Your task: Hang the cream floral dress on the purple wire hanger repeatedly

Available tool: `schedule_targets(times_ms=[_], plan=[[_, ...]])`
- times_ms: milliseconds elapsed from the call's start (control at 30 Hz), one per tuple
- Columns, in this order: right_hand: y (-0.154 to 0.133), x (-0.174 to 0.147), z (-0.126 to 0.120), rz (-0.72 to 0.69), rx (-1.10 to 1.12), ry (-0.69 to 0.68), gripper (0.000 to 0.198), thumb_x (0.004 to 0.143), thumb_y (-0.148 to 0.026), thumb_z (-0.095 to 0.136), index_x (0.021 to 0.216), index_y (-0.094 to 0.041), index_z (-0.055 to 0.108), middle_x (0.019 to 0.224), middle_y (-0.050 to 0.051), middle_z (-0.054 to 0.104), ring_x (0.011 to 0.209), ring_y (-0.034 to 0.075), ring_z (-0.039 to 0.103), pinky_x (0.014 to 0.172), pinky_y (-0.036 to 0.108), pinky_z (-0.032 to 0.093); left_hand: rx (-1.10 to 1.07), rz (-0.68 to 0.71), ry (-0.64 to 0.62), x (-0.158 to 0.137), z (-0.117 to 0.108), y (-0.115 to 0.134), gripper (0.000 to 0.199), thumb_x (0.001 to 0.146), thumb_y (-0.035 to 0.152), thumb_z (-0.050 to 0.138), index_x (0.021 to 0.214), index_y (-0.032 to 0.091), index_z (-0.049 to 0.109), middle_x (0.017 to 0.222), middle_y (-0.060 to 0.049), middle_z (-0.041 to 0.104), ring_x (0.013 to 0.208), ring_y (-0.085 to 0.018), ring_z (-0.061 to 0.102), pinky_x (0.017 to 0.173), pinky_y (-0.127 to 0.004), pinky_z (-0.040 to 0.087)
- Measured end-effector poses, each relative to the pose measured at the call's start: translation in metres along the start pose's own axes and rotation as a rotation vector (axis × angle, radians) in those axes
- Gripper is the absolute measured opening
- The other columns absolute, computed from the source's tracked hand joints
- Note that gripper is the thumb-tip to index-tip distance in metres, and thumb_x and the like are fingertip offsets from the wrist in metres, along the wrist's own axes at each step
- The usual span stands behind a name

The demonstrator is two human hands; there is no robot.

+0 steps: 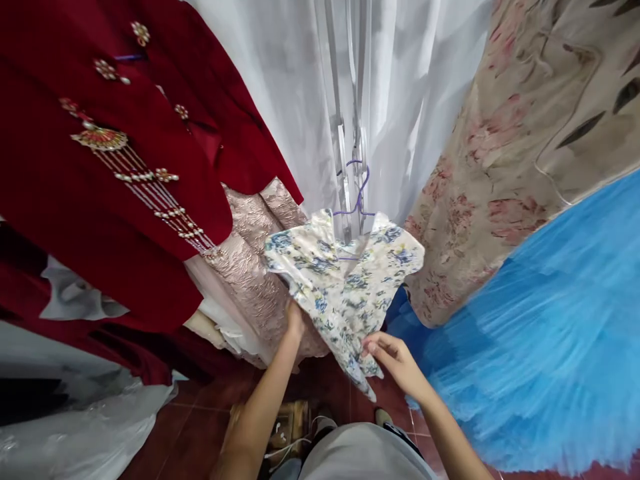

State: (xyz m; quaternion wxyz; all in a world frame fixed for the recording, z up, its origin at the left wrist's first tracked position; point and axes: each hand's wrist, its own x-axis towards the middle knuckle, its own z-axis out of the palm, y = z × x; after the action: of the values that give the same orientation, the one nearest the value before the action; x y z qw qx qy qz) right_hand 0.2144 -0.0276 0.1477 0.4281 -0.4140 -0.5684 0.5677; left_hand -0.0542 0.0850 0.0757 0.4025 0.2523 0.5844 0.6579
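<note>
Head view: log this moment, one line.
floral top: on purple hanger | right hand: pinches lower part | left hand: at side edge, fingers hidden | nearby: blue garment

The fingers of the left hand point(295, 320) were hidden behind the floral top point(325, 283), by which the ends of the purple hanger point(360, 200) were also covered. The red garment point(110, 227) was cut off by the left and top edges, the blurred blue tulle point(540, 333) by the right. The small white objects point(281, 432) below could not be identified.
</note>
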Motion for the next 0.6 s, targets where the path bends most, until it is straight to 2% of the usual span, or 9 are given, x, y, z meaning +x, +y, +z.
schedule_targets(times_ms=[100,167,267,367,467,600], plan=[[0.016,0.043,-0.006,0.003,-0.099,0.157,0.052,0.089,-0.066,0.058,0.097,-0.016,0.071,0.077,0.007,0.073,0.073,0.023,0.066,0.071,0.033,0.049,0.049,-0.193,-0.077,-0.028,-0.018,-0.025,0.024,0.093,0.037,0.066,0.087,0.014,0.064,0.071,0.001,0.059,0.055,-0.009,0.051,0.053,-0.022,0.046],[0.022,0.078,-0.007,0.040,-0.237,0.261,0.056,0.087,-0.066,0.058,0.104,-0.014,0.071,0.072,0.007,0.073,0.066,0.023,0.065,0.066,0.033,0.046,0.062,-0.290,-0.202,-0.051,-0.016,-0.039,0.024,0.080,0.036,0.077,0.076,0.015,0.065,0.062,0.001,0.059,0.051,-0.009,0.051,0.050,-0.021,0.041],[0.022,0.123,-0.003,0.116,-0.487,0.420,0.053,0.086,-0.061,0.059,0.109,-0.015,0.074,0.068,0.007,0.074,0.067,0.026,0.068,0.064,0.031,0.043,0.045,-0.360,-0.419,-0.069,0.013,-0.044,0.030,0.065,0.039,0.084,0.078,0.015,0.072,0.071,-0.006,0.070,0.062,-0.015,0.064,0.059,-0.025,0.048],[0.017,0.149,0.001,0.142,-0.618,0.563,0.046,0.089,-0.057,0.057,0.096,-0.017,0.077,0.066,0.008,0.074,0.069,0.026,0.070,0.062,0.030,0.040,-0.036,-0.322,-0.583,-0.065,0.053,-0.027,0.037,0.068,0.046,0.081,0.086,0.015,0.074,0.083,-0.009,0.074,0.074,-0.018,0.068,0.068,-0.028,0.050],[0.013,0.157,0.004,0.078,-0.625,0.613,0.043,0.092,-0.054,0.051,0.082,-0.019,0.075,0.065,0.007,0.073,0.065,0.024,0.068,0.061,0.029,0.039,-0.106,-0.293,-0.635,-0.052,0.082,-0.005,0.040,0.073,0.049,0.077,0.093,0.014,0.075,0.091,-0.011,0.076,0.081,-0.020,0.069,0.072,-0.028,0.050],[0.013,0.155,0.005,0.057,-0.623,0.679,0.041,0.089,-0.054,0.054,0.075,-0.020,0.071,0.064,0.006,0.072,0.060,0.023,0.065,0.059,0.029,0.037,-0.136,-0.391,-0.695,-0.041,0.099,0.008,0.040,0.076,0.048,0.075,0.093,0.013,0.074,0.095,-0.013,0.076,0.087,-0.022,0.070,0.076,-0.030,0.050]])
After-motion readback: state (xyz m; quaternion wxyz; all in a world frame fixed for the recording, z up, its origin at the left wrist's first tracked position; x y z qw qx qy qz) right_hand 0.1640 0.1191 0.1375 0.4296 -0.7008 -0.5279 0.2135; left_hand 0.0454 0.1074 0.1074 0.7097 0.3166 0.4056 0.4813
